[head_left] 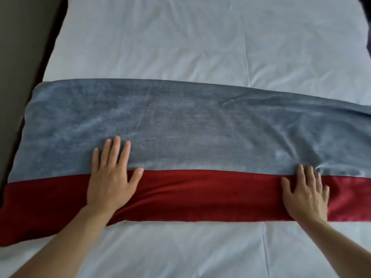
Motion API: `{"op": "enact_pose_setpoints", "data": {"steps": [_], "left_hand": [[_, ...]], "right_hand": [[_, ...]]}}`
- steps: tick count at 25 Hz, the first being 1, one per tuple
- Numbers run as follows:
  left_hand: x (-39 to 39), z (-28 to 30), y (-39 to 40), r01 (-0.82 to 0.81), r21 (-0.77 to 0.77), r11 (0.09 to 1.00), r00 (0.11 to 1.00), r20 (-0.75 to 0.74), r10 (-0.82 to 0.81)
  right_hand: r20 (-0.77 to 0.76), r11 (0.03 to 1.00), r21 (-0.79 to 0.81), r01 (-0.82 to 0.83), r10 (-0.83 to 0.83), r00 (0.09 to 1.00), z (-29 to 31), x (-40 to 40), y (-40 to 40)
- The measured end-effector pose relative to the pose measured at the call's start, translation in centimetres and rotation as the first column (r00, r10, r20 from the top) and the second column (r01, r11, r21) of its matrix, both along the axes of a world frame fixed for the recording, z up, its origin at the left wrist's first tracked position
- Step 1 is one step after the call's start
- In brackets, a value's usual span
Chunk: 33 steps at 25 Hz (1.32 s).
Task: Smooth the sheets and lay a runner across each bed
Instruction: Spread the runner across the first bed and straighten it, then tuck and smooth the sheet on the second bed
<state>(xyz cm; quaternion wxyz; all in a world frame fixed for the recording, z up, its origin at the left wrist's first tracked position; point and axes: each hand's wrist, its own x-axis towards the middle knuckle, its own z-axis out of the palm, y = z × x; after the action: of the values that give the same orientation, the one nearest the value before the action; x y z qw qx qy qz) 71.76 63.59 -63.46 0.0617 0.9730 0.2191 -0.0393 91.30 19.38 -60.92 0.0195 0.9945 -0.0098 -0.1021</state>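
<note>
A runner [190, 125] lies across the white sheet [180, 41] of the bed, grey on its far part with a red band along the near edge. My left hand [112, 173] presses flat on it left of centre, fingers straight and spread over the seam between grey and red. My right hand [307, 191] lies flat on the red band toward the right, fingertips reaching the grey part, where the fabric shows small wrinkles. The runner's left end hangs over the bed's side; its right end runs out of view.
A dark floor or wall strip [18, 57] runs along the bed's left side. White sheet with light creases spreads beyond the runner and in front of it [180, 253]. A dark object [366, 5] peeks in at the top right corner.
</note>
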Motion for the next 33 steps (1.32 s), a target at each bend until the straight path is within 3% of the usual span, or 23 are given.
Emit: {"op": "enact_pose_setpoints", "data": {"steps": [3, 5, 7, 9, 15, 19, 21, 26, 30, 33], "left_hand": [[3.7, 0.7, -8.4, 0.148, -0.122, 0.981, 0.985, 0.103, -0.136], [5.6, 0.8, -15.5, 0.3, -0.17, 0.939, 0.949, 0.153, -0.275], [6.4, 0.2, -19.2, 0.32, -0.163, 0.933, 0.945, 0.12, -0.303], [7.0, -0.6, -19.1, 0.248, -0.122, 0.961, 0.969, 0.046, -0.244], [7.6, -0.6, -19.2, 0.135, -0.061, 0.989, 0.99, -0.031, -0.137], [8.3, 2.5, -22.0, 0.134, -0.114, 0.984, 0.981, -0.123, -0.147], [9.1, 5.3, -25.1, 0.194, -0.161, 0.968, 0.97, -0.118, -0.214], [14.4, 16.2, -34.4, 0.263, -0.314, 0.912, 0.956, -0.043, -0.291], [17.9, 25.4, -40.9, 0.456, -0.342, 0.822, 0.879, 0.025, -0.477], [19.6, 31.0, -46.0, 0.61, -0.331, 0.72, 0.776, 0.066, -0.628]], "right_hand": [[0.07, 0.964, 0.182, -0.195, 0.186, 0.98, -0.6, -1.0, 5.5], [0.1, 0.862, 0.297, -0.411, 0.4, 0.911, -1.3, -2.5, 11.1], [0.105, 0.777, 0.302, -0.553, 0.549, 0.829, -2.4, -3.4, 13.9], [0.082, 0.758, 0.255, -0.6, 0.601, 0.795, -3.4, -2.2, 12.3], [0.031, 0.902, 0.132, -0.41, 0.41, 0.912, -3.5, 1.7, 0.5], [-0.009, 0.938, 0.202, -0.281, 0.289, 0.957, -0.7, 2.6, -4.2], [0.021, 0.927, 0.282, -0.246, 0.25, 0.968, 2.6, 2.5, -6.2], [0.063, 0.876, 0.344, -0.337, 0.337, 0.939, 14.5, 2.3, -13.1], [0.015, 0.905, 0.331, -0.268, 0.278, 0.96, 24.4, 2.2, -19.8], [0.068, 0.942, 0.297, -0.154, 0.14, 0.988, 30.4, 0.2, -25.1]]}}
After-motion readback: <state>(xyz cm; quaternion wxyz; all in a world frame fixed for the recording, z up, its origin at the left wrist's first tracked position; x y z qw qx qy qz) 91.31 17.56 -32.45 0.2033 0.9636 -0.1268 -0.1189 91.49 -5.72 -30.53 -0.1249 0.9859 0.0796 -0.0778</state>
